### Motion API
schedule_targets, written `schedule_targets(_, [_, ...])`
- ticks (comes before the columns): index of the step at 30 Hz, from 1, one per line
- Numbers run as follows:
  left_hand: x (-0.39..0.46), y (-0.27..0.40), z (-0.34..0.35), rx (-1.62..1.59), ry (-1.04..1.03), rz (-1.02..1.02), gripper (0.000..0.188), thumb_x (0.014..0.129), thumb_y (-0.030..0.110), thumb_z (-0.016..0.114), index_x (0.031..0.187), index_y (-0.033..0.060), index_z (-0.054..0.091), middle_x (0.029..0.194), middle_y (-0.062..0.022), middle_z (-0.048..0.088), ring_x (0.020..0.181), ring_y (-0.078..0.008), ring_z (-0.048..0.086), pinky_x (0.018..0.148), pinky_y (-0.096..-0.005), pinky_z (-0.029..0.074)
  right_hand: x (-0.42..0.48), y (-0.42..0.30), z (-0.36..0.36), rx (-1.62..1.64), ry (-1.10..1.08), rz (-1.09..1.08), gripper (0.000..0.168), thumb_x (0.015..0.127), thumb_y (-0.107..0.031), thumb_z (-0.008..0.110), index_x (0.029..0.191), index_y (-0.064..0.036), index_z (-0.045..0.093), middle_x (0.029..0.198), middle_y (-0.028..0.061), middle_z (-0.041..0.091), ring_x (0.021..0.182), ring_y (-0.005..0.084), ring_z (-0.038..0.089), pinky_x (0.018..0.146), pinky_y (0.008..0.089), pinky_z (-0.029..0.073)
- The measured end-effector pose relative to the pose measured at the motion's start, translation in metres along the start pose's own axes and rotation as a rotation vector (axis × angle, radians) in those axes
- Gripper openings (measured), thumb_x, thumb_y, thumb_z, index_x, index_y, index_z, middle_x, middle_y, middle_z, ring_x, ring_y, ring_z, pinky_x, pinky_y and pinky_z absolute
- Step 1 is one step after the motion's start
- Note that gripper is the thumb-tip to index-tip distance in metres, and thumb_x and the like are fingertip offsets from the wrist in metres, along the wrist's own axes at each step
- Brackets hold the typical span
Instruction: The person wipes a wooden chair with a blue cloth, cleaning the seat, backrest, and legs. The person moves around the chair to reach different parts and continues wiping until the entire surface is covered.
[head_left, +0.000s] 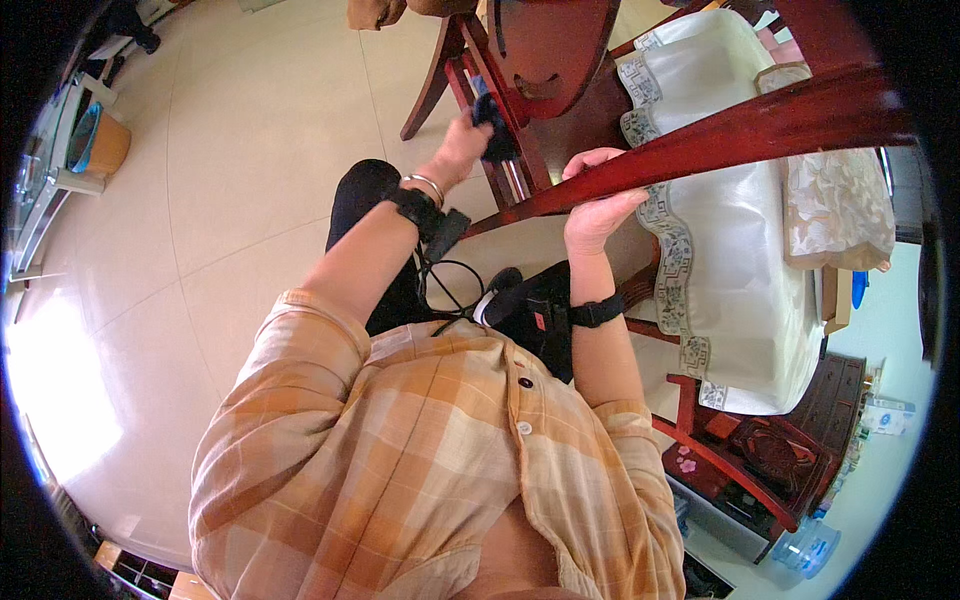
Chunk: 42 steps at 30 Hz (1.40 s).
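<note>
My left hand (466, 142) is closed around a dark blue cloth (489, 124), which touches the slats of a reddish-brown wooden chair (551, 56). The hand looks slightly blurred. My right hand (596, 214) wraps around a long, polished red wooden rail (697, 142), apparently part of the same tilted chair. Its fingers show on the far side and its thumb side on the near one; the rail hides the part between. Black straps circle both wrists, and a metal bracelet sits on the left one.
At the right stands a table with a white cloth (739, 300) and a patterned fabric-covered object (840, 206). Another wooden chair (780, 450) and a water bottle (806, 547) are beyond. A black cable (450, 266) hangs by my legs. An orange bin (109, 142) stands far left.
</note>
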<state>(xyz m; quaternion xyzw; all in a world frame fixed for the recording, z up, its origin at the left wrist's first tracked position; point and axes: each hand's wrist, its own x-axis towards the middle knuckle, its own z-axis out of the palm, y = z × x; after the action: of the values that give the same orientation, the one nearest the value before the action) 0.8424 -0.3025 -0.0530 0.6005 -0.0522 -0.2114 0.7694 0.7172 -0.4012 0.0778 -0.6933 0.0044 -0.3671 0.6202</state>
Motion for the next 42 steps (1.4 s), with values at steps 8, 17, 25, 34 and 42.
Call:
schedule_targets(8, [-0.034,-0.053,0.010,0.849,-0.417,0.252,0.030,0.074,0.003,0.055,0.104,-0.0037,0.057,0.100,-0.0248,0.060,0.103,-0.0409,0.055,0.090,-0.0430,0.045,-0.002,0.003,-0.002,-0.025,-0.040,-0.015,0.083,0.082,-0.082,0.020,0.085,-0.003,0.048,0.068,0.0094,0.053,0.057,0.0194,0.052,0.053,0.0290,0.040])
schedule_targets(17, [-0.036,-0.009,0.001,0.947,-0.378,0.041,0.027,0.081,0.005,0.051,0.104,-0.0018,0.062,0.104,-0.0261,0.062,0.099,-0.0387,0.060,0.087,-0.0469,0.046,0.003,-0.001,0.003,-0.021,-0.033,-0.015,0.083,0.082,-0.082,0.021,0.084,-0.004,0.050,0.068,0.0098,0.055,0.058,0.0183,0.052,0.054,0.0286,0.040])
schedule_targets(25, [-0.084,0.091,0.015,0.502,-0.278,0.277,0.015,0.084,0.011,0.056,0.089,-0.0033,0.057,0.084,-0.0170,0.063,0.075,-0.0366,0.060,0.070,-0.0385,0.050,-0.001,-0.003,0.002,-0.037,-0.035,-0.013,0.081,0.083,-0.080,0.022,0.087,-0.004,0.049,0.070,0.0103,0.054,0.061,0.0199,0.052,0.057,0.0301,0.041])
schedule_targets(34, [-0.065,0.061,0.033,1.116,-0.349,0.740,0.015,0.076,0.003,0.055,0.090,0.0004,0.060,0.098,-0.0181,0.058,0.095,-0.0361,0.056,0.083,-0.0427,0.048,-0.002,-0.002,-0.002,-0.019,-0.072,-0.059,0.077,0.088,-0.074,0.019,0.089,-0.002,0.047,0.074,0.0105,0.052,0.067,0.0213,0.053,0.064,0.0326,0.043])
schedule_targets(42, [-0.076,0.049,0.024,0.780,-0.382,0.608,0.018,0.076,-0.001,0.056,0.093,-0.0055,0.050,0.095,-0.0237,0.052,0.092,-0.0440,0.052,0.080,-0.0473,0.044,0.001,0.003,-0.007,0.080,-0.153,-0.125,0.070,0.094,-0.063,0.029,0.088,0.003,0.050,0.077,0.0146,0.060,0.068,0.0237,0.056,0.065,0.0348,0.046])
